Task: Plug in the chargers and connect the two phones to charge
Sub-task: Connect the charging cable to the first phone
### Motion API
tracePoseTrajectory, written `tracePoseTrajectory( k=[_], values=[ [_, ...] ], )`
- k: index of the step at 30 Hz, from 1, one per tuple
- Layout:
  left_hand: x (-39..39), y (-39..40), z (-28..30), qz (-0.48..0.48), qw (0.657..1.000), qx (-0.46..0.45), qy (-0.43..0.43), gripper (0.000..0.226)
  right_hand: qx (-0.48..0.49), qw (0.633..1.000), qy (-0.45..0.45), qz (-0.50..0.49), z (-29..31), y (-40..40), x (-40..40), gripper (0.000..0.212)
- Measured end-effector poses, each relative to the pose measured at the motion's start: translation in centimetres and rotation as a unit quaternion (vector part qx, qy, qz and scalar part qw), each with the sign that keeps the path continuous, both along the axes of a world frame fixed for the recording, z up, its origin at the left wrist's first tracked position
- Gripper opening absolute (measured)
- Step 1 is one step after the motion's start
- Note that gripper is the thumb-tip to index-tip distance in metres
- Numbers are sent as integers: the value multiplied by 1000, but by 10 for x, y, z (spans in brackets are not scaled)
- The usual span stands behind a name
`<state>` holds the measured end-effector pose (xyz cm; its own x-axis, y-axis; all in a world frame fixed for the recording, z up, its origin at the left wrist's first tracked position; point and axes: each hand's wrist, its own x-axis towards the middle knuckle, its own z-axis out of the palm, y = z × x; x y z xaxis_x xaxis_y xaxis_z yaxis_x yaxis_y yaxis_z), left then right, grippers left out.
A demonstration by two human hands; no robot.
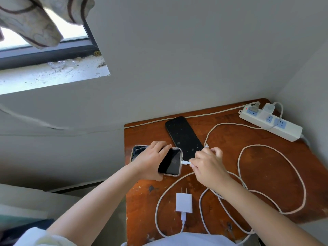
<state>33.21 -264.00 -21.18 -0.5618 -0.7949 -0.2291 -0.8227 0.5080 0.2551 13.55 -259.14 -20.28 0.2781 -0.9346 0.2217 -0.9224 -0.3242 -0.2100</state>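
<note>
My left hand [150, 160] grips a phone in a clear case [171, 161] at the left edge of the brown table [266, 166]. My right hand [206, 166] pinches a white cable connector [185, 162] right at that phone's end port. A second black phone [183, 134] lies screen up just behind. A white charger [184, 202] lies loose on the table, prongs up, with its cable attached. Another white charger [268, 109] sits plugged into the white power strip [271, 122] at the back right; its cable's free end [206, 145] lies near my right hand.
Long white cable loops [300, 178] spread over the table's right half. Grey walls close in behind and to the right. A window sill [53, 77] and a hanging cloth [35, 20] are at the upper left. The power strip's cord [177, 118] runs along the back edge.
</note>
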Motion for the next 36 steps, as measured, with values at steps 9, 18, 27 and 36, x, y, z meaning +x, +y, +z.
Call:
tracePoseTrajectory(
  k=[9,18,27,36],
  values=[
    [1,2,1,2,1000,-6,2,92,-95,993,-55,-44,-6,6,4,23],
    [-3,2,2,16,1000,-21,-1,91,-123,988,-71,-65,-11,6,8,20],
    [-5,4,2,8,1000,-10,-4,92,-129,990,-54,-36,-12,6,4,22],
    [-6,5,4,21,1000,-4,5,91,-133,988,-65,-43,-15,11,8,22]
  ],
)
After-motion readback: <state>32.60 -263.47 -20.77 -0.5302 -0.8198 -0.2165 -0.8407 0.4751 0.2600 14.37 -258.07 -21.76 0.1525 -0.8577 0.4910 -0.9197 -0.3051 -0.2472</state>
